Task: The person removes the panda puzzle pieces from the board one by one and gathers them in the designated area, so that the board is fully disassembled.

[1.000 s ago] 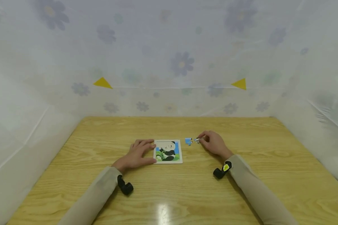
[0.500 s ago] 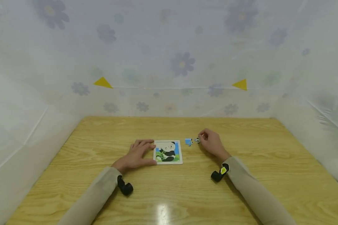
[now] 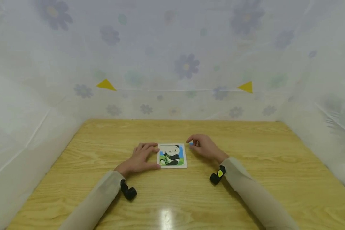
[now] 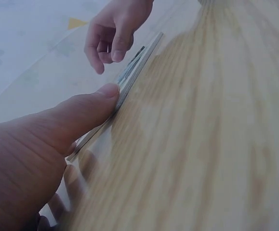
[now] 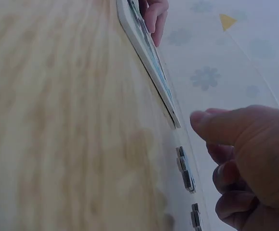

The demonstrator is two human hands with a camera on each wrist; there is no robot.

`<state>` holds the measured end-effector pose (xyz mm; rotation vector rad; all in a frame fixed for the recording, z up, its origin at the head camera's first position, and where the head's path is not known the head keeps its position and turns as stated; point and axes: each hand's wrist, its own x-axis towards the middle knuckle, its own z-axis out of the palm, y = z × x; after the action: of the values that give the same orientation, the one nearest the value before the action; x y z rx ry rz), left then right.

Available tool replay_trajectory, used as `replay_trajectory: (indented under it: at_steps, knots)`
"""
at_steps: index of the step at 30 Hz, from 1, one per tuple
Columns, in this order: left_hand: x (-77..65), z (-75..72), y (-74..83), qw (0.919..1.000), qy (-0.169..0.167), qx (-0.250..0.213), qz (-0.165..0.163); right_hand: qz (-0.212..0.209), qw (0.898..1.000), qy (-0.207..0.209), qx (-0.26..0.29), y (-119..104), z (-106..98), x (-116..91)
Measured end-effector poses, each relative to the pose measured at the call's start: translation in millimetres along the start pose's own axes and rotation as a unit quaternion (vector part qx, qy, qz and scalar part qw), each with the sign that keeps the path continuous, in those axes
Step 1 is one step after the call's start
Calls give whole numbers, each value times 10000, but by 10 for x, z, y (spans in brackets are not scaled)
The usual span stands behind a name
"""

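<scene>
**Panda puzzle board [image 3: 173, 166] lying flat, right hand [image 3: 205, 148] poised by a loose piece [image 5: 186, 171]**

The board rests on the worktop [image 3: 247, 143], its pale rim framing a panda picture. It looks thin, rigid and probably light, perhaps wood, so it would likely slide if nudged; the rim seems the sensible place to take hold. The picture's upper-left part shows pale, too small to tell whether that is bare backing or print.

The left hand [image 3: 139, 158] lies along the board's left edge, fingers extended and spread, thumb touching the near corner and index fingertip at the far one; it seems to steady rather than clamp.

Just beyond the board's right edge the loose piece lies flat, a bit of blue showing in the head view. The right wrist view shows a second piece [image 5: 196, 217] farther along, near it. Both look stiff and light; the small tabs could chip, so pinching opposite side edges seems best.

The right hand grasps nothing: thumb and index finger stand parted, the other fingers curled in. It blocks most of the head camera's sight of the two pieces.

Farther out, black wrist cameras [image 3: 129, 193] sit at both sleeves [image 3: 93, 203], and a flowered white sheet [image 3: 161, 41] with yellow triangles [image 3: 106, 85] rises behind the worktop.
</scene>
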<state>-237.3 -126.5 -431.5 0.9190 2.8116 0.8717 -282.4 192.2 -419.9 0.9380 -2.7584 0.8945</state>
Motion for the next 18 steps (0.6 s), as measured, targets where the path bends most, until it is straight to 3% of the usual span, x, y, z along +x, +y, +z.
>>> replay_trajectory:
  at_steps: [9,18]
  knots:
    - [9,-1,-3,10000,-52,4,-56,-547,9945,-767,459,-53,88,194]
    - [2,-14,-9,10000,-14,-25,-47,-372,9880,-1383,576,-91,100,306]
